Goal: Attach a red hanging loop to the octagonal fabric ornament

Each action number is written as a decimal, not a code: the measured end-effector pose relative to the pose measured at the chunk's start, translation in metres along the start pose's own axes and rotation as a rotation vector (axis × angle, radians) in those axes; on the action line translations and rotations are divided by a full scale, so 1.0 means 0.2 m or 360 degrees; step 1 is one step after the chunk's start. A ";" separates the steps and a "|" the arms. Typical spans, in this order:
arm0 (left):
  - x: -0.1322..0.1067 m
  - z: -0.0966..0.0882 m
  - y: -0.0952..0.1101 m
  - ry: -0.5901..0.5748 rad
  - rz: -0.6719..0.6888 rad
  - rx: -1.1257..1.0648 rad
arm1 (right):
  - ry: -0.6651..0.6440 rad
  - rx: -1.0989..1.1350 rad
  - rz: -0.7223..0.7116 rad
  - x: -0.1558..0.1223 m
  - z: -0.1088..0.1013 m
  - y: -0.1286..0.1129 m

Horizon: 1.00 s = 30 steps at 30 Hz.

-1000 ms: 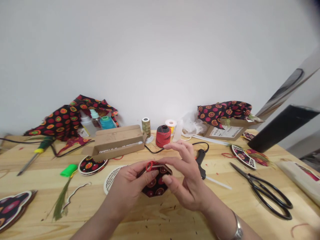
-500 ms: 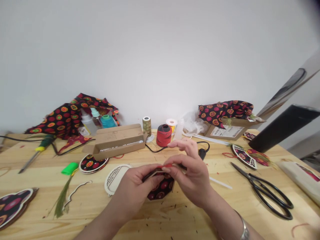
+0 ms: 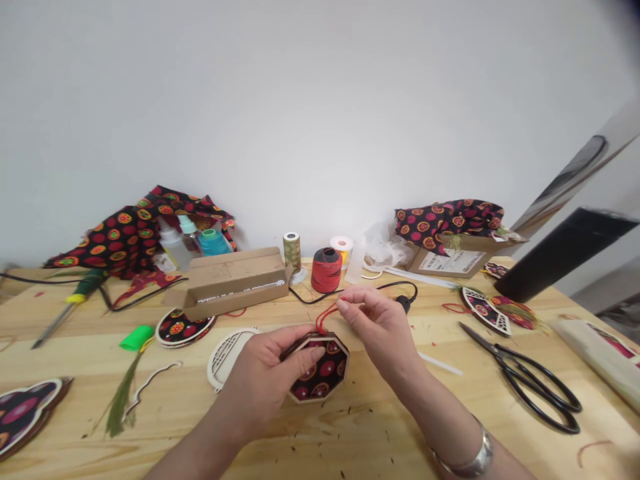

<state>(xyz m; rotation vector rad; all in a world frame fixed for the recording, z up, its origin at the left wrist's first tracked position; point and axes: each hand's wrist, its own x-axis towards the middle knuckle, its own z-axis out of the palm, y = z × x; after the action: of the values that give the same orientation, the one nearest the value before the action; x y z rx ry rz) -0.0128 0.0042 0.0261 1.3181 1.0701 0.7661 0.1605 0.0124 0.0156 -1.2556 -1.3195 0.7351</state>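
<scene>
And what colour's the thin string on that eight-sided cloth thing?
The thin string is red, in head view.

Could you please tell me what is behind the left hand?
Beyond the left hand, part of a pale round latticed piece shows on the table; its lower right is covered. The hand also hides the left side of the octagonal ornament it holds.

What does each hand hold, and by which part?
Left hand: the octagonal ornament, by its upper left side. Right hand: the red cord, by its upper end.
</scene>
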 end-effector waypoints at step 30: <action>0.00 0.01 0.02 -0.0183 0.0172 0.0256 | -0.0741 -0.0953 -0.1062 -0.02 -0.10 -0.10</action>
<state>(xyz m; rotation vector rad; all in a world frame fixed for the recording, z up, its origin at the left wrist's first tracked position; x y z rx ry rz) -0.0110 0.0047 0.0301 1.5485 0.9910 0.6858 0.1736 -0.0010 0.0378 -0.9954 -2.3047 0.1406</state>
